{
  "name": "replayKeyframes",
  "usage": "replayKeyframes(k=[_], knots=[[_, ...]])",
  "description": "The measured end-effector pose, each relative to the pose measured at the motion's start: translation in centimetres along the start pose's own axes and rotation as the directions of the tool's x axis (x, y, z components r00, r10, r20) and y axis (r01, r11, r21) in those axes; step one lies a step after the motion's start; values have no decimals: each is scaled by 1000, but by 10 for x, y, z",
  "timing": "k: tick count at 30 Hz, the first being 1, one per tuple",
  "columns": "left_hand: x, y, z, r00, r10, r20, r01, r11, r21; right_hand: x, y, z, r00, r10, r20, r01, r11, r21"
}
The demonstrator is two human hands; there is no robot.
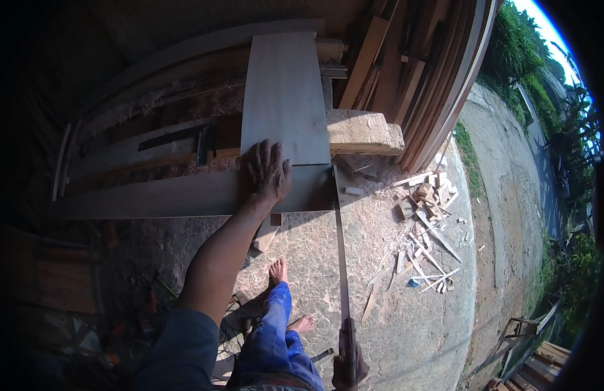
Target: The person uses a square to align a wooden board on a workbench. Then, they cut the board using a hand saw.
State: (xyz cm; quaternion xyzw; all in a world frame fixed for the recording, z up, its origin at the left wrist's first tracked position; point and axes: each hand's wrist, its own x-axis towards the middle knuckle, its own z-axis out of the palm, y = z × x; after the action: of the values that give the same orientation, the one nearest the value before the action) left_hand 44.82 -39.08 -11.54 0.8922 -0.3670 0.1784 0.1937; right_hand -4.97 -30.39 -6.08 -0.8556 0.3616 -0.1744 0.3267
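Observation:
My left hand [268, 171] lies spread and flat where a pale wide board [285, 85] meets a long board [152, 195] running crosswise at the bench front. The pale board extends away from me. My right hand [355, 369] grips the handle of a handsaw [343, 267] low in the view. Its narrow-looking blade points away from me, and the tip reaches the right end of the boards, beside a thin dark line along the pale board's near edge. Left of my left hand, a dark try square [202, 146] rests on the bench timbers.
A thick timber beam [364, 130] sticks out at right under the pale board. Planks [406, 78] lean upright behind it. A heap of wood offcuts [429, 202] and shavings lies on the concrete floor [406, 326]. My bare feet [278, 271] stand below the bench.

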Motion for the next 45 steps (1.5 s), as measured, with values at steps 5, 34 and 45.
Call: replayKeyframes(k=[5,34,45], knots=[[11,6,2,1000,30,3,-30,999,-13,243,-47,43,966,-78,-245,155,938,311],[8,10,-5,998,9,61,-8,1000,-18,253,-47,49,976,-60,-208,122,947,297],[3,-1,-5,999,-4,51,4,1000,-4,38,1,21,965,-195,-174,166,972,-165]])
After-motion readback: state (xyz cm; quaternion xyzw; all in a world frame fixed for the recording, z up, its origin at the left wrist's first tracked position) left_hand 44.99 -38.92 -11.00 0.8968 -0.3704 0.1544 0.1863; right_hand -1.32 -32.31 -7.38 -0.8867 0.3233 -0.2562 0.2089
